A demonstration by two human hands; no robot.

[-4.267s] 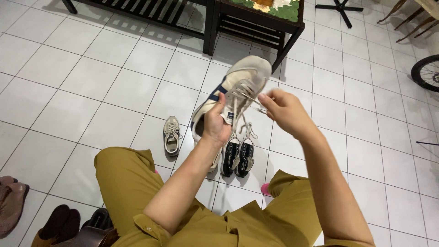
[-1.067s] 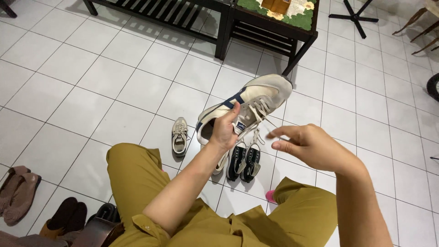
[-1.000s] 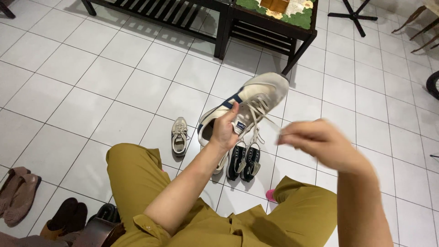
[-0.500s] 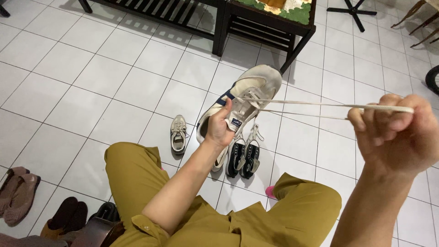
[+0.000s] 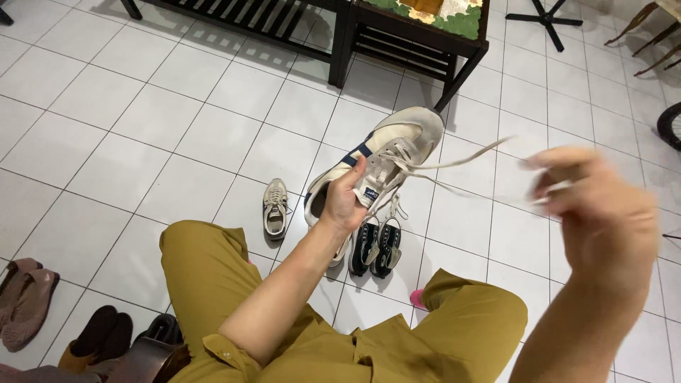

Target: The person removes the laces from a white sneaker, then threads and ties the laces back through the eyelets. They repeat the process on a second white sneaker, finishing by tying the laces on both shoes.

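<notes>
A beige sneaker (image 5: 397,145) with a dark blue stripe is held up over the tiled floor, toe pointing away. My left hand (image 5: 346,200) grips it at the heel and tongue. A pale shoelace (image 5: 454,164) runs from the sneaker's eyelets out to the right. My right hand (image 5: 596,206), blurred by motion, is closed on the far end of that lace. Below the sneaker my knees in olive trousers (image 5: 213,276) frame the view.
On the floor sit a small beige shoe (image 5: 275,208) and a pair of small black sneakers (image 5: 376,245). Brown and pink shoes (image 5: 28,301) lie at lower left. A dark low table (image 5: 397,28) stands ahead; a chair base (image 5: 546,14) and a wheel (image 5: 670,124) at right.
My right hand pulled the lace far out to the right, then came back a little toward the sneaker, leaving the lace slacker. The left hand kept its grip on the sneaker.
</notes>
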